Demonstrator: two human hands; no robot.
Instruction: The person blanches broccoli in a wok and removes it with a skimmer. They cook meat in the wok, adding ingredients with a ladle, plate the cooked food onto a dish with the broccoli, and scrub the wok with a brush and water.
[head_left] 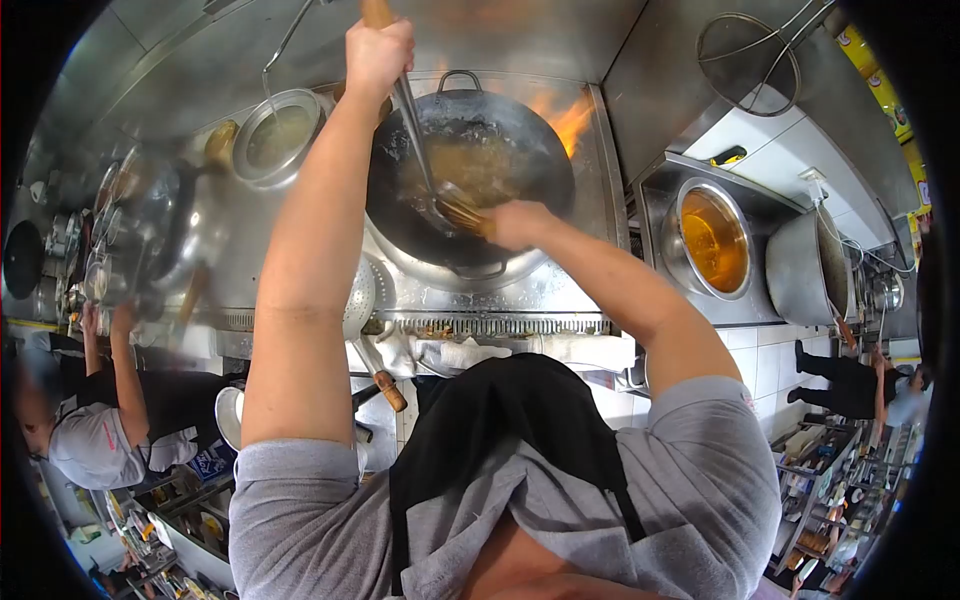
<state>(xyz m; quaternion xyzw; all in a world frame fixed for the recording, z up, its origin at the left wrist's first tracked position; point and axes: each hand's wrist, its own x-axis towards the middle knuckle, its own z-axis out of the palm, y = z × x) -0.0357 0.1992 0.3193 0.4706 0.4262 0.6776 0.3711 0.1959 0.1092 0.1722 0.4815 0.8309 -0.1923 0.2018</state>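
My left hand (380, 58) is closed round the wooden handle of a long metal ladle (412, 125), held at a slant over the wok. The lower end of the ladle reaches down into the black wok (545, 150), which stands on the stove with brownish liquid in it. Closed in my right hand (520, 225) is a bamboo wok brush (462, 212), its bristles down by the ladle's end inside the wok. Whether the bristles touch the ladle or the wok wall is hard to tell.
Flames (570, 122) rise at the wok's right rim. A metal pot (275, 135) stands left. A perforated skimmer (360, 300) lies near the stove front. At right are a bowl of orange oil (715, 240) and a large pot (795, 265). Co-workers stand left (90, 440) and right (860, 385).
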